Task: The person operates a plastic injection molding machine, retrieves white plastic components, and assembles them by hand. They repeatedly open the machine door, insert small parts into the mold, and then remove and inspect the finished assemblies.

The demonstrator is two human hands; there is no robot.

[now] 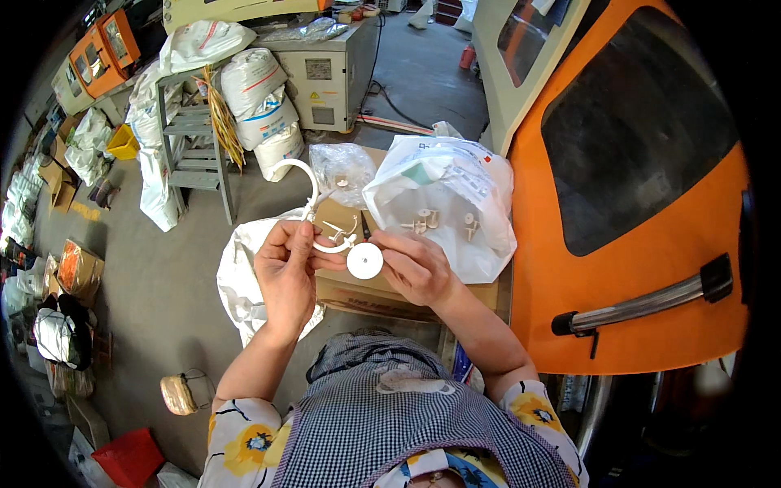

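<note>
My left hand (286, 272) pinches the stem of a white moulded plastic piece (307, 189) that has a curved hook at its top and thin branches lower down. My right hand (416, 266) holds the round white disc (364, 261) at the lower end of the same piece. Both hands are over a cardboard box (382, 294). A large open white sack (451, 203) lies on the box beyond my right hand, with several small white plastic parts (425, 220) on it. A clear plastic bag (342, 171) sits just behind the hook.
An orange machine door (643, 244) with a metal bar handle (643, 305) stands close on my right. A white sack (244, 285) hangs left of the box. Metal steps (191, 150), stacked white sacks (256, 102), a grey cabinet (325, 73) and bags on the floor fill the back and left.
</note>
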